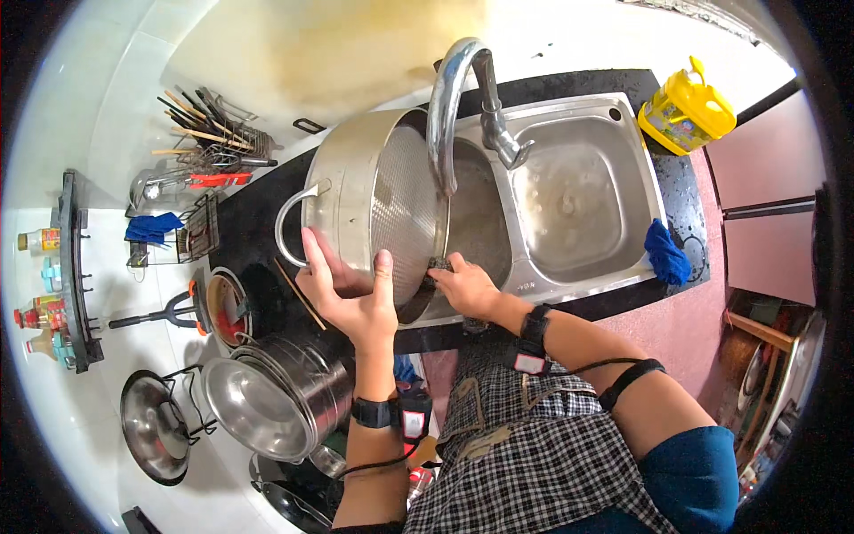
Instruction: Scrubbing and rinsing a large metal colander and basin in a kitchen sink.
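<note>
A large stainless-steel steamer pot [343, 193] lies tilted on its side over the left sink basin, its perforated inside facing right. Its loop handle [288, 223] sticks out on the left. My left hand [357, 297] supports the pot's lower side, thumb and fingers spread against the metal. My right hand [467, 284] pinches a dark scouring pad [439, 265] at the pot's lower rim. The chrome faucet [448, 113] arches over the pot's opening. Whether water runs from it, I cannot tell.
The right sink basin [570, 200] holds shallow water. A yellow jug [687, 110] and a blue cloth [667, 253] lie to the right. At left are a chopstick rack [227, 143], a single stick [300, 294] and stacked steel basins [257, 407].
</note>
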A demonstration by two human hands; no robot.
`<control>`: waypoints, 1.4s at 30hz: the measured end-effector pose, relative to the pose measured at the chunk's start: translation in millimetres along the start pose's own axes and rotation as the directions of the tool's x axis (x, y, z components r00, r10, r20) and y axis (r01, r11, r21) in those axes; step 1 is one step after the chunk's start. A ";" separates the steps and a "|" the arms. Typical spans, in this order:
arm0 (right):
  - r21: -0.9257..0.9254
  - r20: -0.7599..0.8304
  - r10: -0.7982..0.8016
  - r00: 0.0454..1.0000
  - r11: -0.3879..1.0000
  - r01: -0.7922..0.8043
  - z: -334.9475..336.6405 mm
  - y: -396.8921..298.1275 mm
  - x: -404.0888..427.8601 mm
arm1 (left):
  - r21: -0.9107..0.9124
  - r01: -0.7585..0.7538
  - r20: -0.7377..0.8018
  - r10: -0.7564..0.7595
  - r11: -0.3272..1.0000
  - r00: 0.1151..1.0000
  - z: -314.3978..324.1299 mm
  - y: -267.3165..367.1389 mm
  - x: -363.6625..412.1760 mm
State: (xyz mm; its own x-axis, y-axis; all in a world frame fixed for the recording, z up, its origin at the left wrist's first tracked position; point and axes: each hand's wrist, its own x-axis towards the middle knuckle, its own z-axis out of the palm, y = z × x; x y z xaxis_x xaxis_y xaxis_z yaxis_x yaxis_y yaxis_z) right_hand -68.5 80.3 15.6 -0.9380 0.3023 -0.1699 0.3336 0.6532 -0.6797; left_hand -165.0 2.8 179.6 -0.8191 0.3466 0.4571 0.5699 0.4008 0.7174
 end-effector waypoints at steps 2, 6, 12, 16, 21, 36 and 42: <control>-0.142 0.009 0.011 1.000 0.990 -0.010 -0.1 14.9 5.8 | 0.031 -0.026 0.028 0.025 0.999 0.999 -1.6 -4.1 -0.8; -0.379 -0.160 -0.045 0.986 0.925 -0.019 -26.9 51.4 42.6 | 0.115 -0.083 0.092 0.073 0.990 0.993 -6.1 1.5 -1.5; -0.237 -0.028 0.214 0.976 0.947 -0.215 -21.0 34.5 34.4 | 0.327 -0.234 0.157 0.192 0.916 0.969 11.0 0.6 3.5; -0.187 0.012 0.325 0.946 0.930 -0.317 -29.4 41.6 26.6 | 0.497 -0.298 0.209 0.221 0.815 0.953 16.5 -10.5 -4.9; -0.052 -0.141 0.339 0.930 0.936 -0.349 -60.4 53.0 22.9 | 0.586 -0.390 0.277 0.277 0.711 0.920 19.0 -12.8 -8.5; -0.006 -0.238 0.073 0.969 0.997 -0.077 -98.0 72.0 -19.2 | 0.131 0.043 0.105 -0.057 0.990 0.993 -17.8 20.1 9.6; -0.097 -0.201 -0.087 0.976 0.993 0.068 -77.1 53.7 -1.8 | 0.092 0.078 0.117 -0.088 0.993 0.989 -19.6 28.3 5.2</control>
State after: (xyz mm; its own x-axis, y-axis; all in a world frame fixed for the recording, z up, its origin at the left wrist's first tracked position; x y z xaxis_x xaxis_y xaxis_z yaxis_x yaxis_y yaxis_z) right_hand -41.6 168.4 34.4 -0.9251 0.3779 0.0367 0.2762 0.7363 -0.6177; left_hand -154.4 -0.6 212.6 -0.8529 0.4065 0.3275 0.5081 0.5026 0.6995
